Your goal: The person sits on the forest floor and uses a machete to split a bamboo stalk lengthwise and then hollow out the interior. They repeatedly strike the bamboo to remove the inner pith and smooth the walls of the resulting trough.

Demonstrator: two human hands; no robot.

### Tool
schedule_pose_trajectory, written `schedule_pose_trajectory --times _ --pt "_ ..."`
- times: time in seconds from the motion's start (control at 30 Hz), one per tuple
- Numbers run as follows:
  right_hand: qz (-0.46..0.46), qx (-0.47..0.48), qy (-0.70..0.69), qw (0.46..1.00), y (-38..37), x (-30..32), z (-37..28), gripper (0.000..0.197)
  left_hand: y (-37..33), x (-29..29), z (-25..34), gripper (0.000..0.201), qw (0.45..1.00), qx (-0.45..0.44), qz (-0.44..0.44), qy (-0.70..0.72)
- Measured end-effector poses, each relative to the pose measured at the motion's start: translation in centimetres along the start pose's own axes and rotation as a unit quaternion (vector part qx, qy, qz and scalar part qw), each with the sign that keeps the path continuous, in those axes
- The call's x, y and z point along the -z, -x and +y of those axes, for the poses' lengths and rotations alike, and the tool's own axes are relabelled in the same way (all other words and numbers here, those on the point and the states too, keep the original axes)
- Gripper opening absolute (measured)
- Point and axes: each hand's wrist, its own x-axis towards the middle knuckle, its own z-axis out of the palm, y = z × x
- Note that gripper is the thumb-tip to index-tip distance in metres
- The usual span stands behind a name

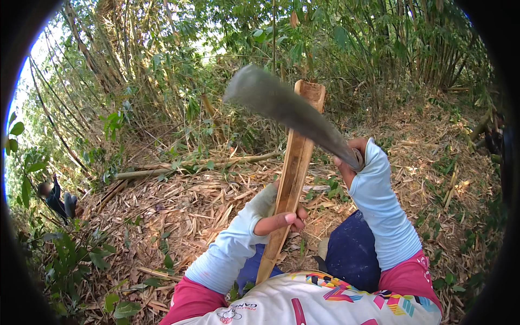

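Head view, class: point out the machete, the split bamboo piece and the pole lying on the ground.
Machete [287, 112]: head view, middle of the blade.
Split bamboo piece [294, 173]: head view, its hollow inner face.
Pole [233, 161]: head view, along its side.

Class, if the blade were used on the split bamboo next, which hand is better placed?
Likely the right hand, which grips the broad blade, angled across the split bamboo in view. The left hand is closed around the bamboo lower down, so seems better suited to steadying.
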Motion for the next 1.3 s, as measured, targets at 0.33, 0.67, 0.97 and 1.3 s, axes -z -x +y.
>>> schedule_pose_trajectory --times 0.33,0.67,0.97,1.3 --pt "-0.112 0.037 0.055 0.992 -2.5 -0.8 -3.2 0.032 -1.2 -0.3 2.5 0.037 0.998 -0.019 0.035 -0.042" --pt "-0.236 0.134 0.308 0.912 -1.5 -2.7 -0.6 0.012 -2.7 -0.8 -0.6 0.033 0.989 0.021 0.067 -0.132" --pt "-0.140 0.154 0.122 0.971 -0.4 -3.3 0.9 0.012 -1.1 -2.2 -1.3 0.026 0.969 -0.026 0.140 -0.201" --pt "-0.127 0.225 0.247 0.934 -0.5 -2.2 -0.2 0.011 -0.9 -2.9 -1.3 0.038 0.966 -0.017 0.153 -0.208"
